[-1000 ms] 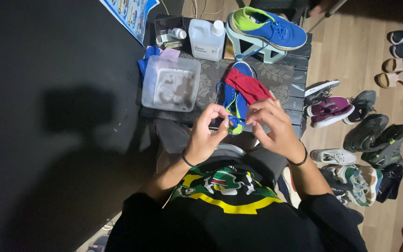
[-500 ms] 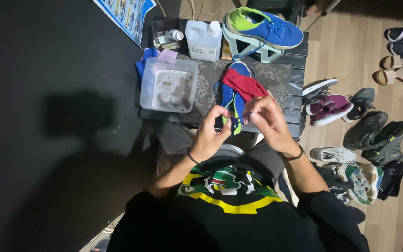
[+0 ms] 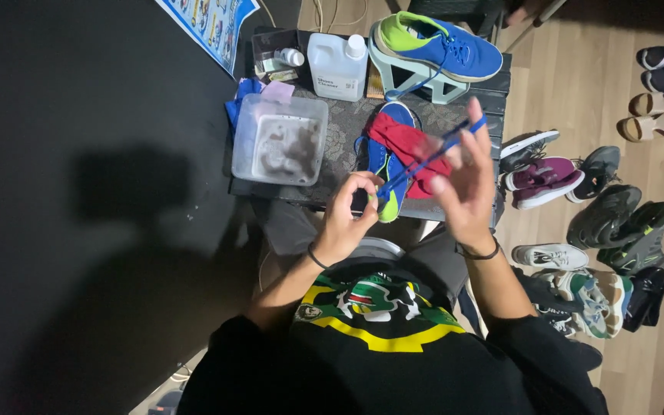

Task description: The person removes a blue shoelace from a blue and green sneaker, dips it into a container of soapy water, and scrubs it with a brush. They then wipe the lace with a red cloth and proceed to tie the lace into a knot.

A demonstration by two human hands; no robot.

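My left hand pinches the lower end of a blue shoelace just over the table's front edge. My right hand is raised with fingers spread and holds the lace's upper end, so the lace runs taut on a slant between both hands. Under them lies a blue shoe with a yellow-green toe, and a red cloth is draped over it. A second blue and green shoe rests on a pale green stand at the back of the table.
A clear plastic tub of murky water sits left on the dark patterned table. Behind it stand a white jug and a small bottle. Several shoes lie on the wooden floor to the right. A black wall is at left.
My right hand has risen and moved right, pulling the blue lace out taut. Before, both hands were close together working at the lace over the shoe.
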